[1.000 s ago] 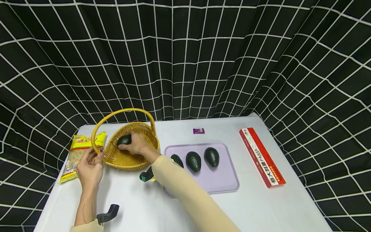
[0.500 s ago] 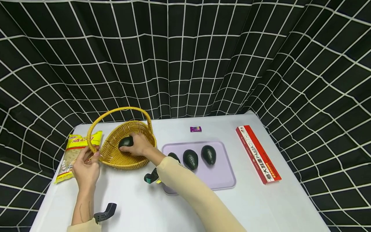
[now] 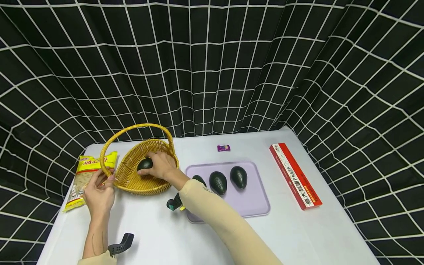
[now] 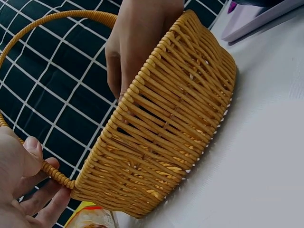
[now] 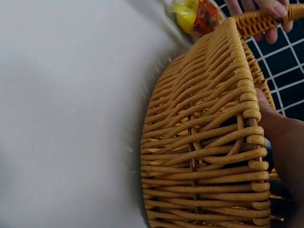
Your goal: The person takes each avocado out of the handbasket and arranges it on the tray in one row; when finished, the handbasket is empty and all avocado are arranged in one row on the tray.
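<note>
A yellow wicker basket (image 3: 142, 190) with a tall arched handle (image 3: 142, 126) stands at the left of the table. My left hand (image 3: 100, 193) grips the foot of that handle between thumb and fingers, as the left wrist view also shows at the handle (image 4: 58, 175). Inside the basket, my right hand (image 3: 163, 166) holds a dark green avocado (image 3: 144, 165), thumb on its near side. The basket wall (image 5: 204, 137) hides most of the right hand's fingers in the right wrist view. Three more avocados (image 3: 218, 183) lie on a lilac tray (image 3: 246, 208), one partly behind the right sleeve.
A yellow food bag (image 3: 81, 184) lies left of the basket, partly behind the left hand. Beyond the tray is a small purple wrapped sweet (image 3: 223, 148). A long red pasta box (image 3: 296, 176) lies at the right. A black gridded curtain (image 3: 198, 73) surrounds the table's back and sides.
The right hand and its avocado have shifted slightly right and nearer within the basket. The left hand keeps its grip on the handle. The whole head view has drifted a little.
</note>
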The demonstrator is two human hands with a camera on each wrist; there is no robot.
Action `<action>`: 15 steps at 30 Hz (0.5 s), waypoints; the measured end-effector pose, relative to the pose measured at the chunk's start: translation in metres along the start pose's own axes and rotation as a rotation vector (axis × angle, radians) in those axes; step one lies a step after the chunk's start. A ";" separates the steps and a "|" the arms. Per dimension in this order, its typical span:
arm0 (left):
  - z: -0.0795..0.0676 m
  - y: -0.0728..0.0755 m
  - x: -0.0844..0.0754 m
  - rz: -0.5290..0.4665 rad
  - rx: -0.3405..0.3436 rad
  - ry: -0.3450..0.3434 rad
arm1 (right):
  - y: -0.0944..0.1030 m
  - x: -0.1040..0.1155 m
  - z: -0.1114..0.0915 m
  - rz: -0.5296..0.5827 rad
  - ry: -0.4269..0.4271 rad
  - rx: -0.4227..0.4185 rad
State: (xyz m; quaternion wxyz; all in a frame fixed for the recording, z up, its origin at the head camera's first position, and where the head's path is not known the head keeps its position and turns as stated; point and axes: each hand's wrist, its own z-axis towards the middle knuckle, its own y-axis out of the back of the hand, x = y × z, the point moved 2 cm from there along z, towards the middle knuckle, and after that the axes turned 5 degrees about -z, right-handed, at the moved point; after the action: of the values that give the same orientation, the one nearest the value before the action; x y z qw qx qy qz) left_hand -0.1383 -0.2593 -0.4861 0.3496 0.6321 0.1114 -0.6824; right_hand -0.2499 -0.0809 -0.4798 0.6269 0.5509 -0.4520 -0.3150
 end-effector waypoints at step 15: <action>0.000 -0.001 0.000 0.016 0.002 0.033 | 0.002 -0.002 -0.001 0.023 0.033 0.082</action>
State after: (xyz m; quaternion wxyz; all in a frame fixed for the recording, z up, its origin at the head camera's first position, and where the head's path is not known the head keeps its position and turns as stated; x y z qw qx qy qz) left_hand -0.1392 -0.2587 -0.4867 0.3526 0.6444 0.1114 -0.6693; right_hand -0.2496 -0.0785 -0.4783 0.6148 0.5761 -0.4603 -0.2798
